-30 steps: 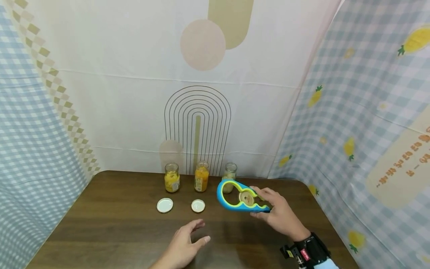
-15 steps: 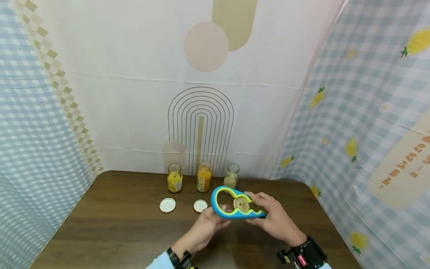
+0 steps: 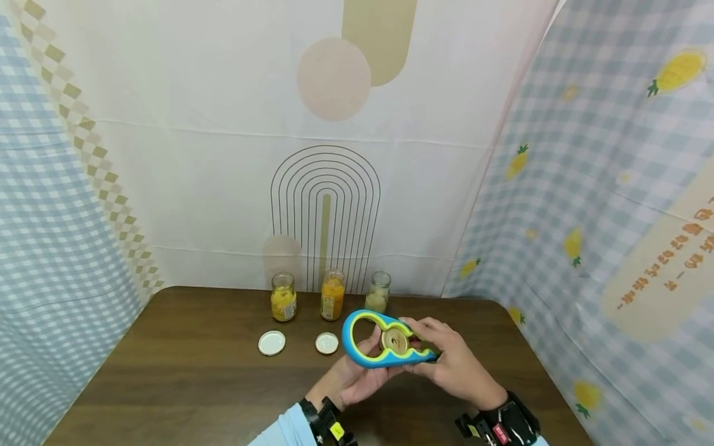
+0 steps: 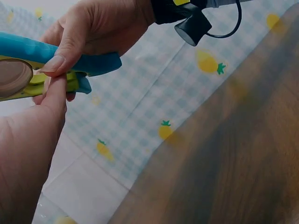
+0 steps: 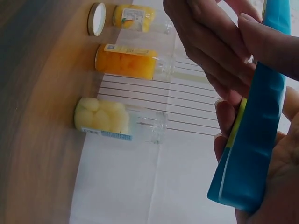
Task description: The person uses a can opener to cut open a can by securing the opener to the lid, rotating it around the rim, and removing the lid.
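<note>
A blue jar opener (image 3: 348,344) with a green inner grip is held over the table by its handle end in my right hand (image 3: 457,368). In its toothed grip sits a gold jar lid (image 3: 395,341), also seen in the left wrist view as a brownish disc (image 4: 14,77). My left hand (image 3: 354,378) reaches in from below, its fingers on either side of the lid. Part of that hand is hidden behind the opener. In the right wrist view the opener's blue side (image 5: 252,140) covers the lid.
Along the table's back edge stand three uncapped glass jars: yellow fruit (image 3: 284,303), orange fruit (image 3: 333,297) and pale round pieces (image 3: 377,298). Two white-lined lids, a left one (image 3: 271,343) and a smaller one (image 3: 326,343), lie before them. Cloth (image 3: 223,186) hangs behind the table.
My left hand has moved from apart over the table, fingers spread, up and right to the lid under the opener. My right hand has brought the opener slightly left and nearer.
</note>
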### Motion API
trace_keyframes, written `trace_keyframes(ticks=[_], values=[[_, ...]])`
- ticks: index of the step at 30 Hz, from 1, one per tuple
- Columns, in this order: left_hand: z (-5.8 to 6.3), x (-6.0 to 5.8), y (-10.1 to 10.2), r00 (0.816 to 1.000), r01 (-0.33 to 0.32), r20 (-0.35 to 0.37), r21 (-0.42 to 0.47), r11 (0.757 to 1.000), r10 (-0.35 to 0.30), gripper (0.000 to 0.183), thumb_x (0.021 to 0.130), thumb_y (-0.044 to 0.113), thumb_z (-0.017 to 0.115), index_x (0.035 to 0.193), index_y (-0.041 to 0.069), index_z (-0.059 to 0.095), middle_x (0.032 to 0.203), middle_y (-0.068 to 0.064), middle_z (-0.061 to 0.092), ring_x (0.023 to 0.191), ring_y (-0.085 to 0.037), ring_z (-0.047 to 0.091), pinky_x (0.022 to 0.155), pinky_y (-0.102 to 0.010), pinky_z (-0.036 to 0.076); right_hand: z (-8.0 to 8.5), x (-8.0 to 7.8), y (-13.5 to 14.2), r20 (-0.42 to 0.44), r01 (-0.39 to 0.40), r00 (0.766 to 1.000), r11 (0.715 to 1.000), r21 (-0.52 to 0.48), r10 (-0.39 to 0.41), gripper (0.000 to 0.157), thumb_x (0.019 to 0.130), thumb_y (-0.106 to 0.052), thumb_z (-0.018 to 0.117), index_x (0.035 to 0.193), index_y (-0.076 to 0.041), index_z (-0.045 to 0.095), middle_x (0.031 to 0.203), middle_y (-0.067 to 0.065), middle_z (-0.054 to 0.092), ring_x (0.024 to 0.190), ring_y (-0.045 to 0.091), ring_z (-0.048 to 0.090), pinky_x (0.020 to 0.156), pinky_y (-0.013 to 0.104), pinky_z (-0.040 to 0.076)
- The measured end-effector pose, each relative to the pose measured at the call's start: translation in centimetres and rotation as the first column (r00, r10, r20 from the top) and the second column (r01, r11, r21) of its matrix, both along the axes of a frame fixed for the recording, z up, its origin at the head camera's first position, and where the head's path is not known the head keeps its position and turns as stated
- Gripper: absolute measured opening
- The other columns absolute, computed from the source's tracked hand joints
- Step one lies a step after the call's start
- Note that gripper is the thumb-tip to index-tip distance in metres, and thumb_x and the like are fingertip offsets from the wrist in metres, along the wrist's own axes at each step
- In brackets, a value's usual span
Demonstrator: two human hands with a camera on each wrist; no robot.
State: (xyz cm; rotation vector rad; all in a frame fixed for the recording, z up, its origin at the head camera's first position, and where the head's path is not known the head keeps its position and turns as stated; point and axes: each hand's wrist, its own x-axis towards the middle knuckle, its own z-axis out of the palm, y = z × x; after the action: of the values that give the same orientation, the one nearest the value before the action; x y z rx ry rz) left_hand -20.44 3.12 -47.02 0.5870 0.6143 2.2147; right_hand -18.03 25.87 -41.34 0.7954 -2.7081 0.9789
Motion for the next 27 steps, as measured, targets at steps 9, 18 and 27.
trace_keyframes(ticks=[9, 18, 27], values=[[0.13, 0.5, -0.04, 1.0, -0.014, 0.005, -0.034, 0.999, 0.014, 0.059, 0.111, 0.051, 0.049, 0.157, 0.014, 0.046, 0.144, -0.001, 0.066, 0.139, -0.014, 0.062, 0.121, -0.034, 0.048, 0.13, 0.18, 0.07, -0.024, -0.007, 1.0, 1.0, 0.024, 0.008, 0.087, 0.081, -0.028, 0.094, 0.156, -0.044, 0.052, 0.13, -0.021, 0.065, 0.12, 0.01, 0.061, 0.097, 0.04, 0.054], [-0.23, 0.41, 0.21, 1.0, -0.013, 0.011, -0.041, 0.999, 0.013, 0.055, 0.11, 0.049, 0.053, 0.152, 0.014, 0.051, 0.141, 0.001, 0.069, 0.136, -0.014, 0.064, 0.12, -0.035, 0.048, -0.28, -0.12, 0.43, 0.007, -0.019, 1.0, 1.0, 0.01, 0.019, 0.085, 0.082, -0.032, 0.093, 0.156, -0.045, 0.052, 0.128, -0.024, 0.064, 0.119, 0.006, 0.059, 0.096, 0.035, 0.053], [-0.52, 0.41, 0.12, 1.0, -0.019, 0.022, -0.037, 0.999, 0.02, 0.053, 0.11, 0.047, 0.054, 0.152, 0.015, 0.051, 0.14, 0.001, 0.068, 0.138, -0.014, 0.062, 0.121, -0.034, 0.047, -0.67, -0.52, 0.51, 0.02, -0.044, 0.999, 0.999, 0.002, 0.044, 0.085, 0.082, -0.031, 0.093, 0.156, -0.042, 0.052, 0.129, -0.022, 0.065, 0.116, 0.006, 0.059, 0.095, 0.033, 0.052]])
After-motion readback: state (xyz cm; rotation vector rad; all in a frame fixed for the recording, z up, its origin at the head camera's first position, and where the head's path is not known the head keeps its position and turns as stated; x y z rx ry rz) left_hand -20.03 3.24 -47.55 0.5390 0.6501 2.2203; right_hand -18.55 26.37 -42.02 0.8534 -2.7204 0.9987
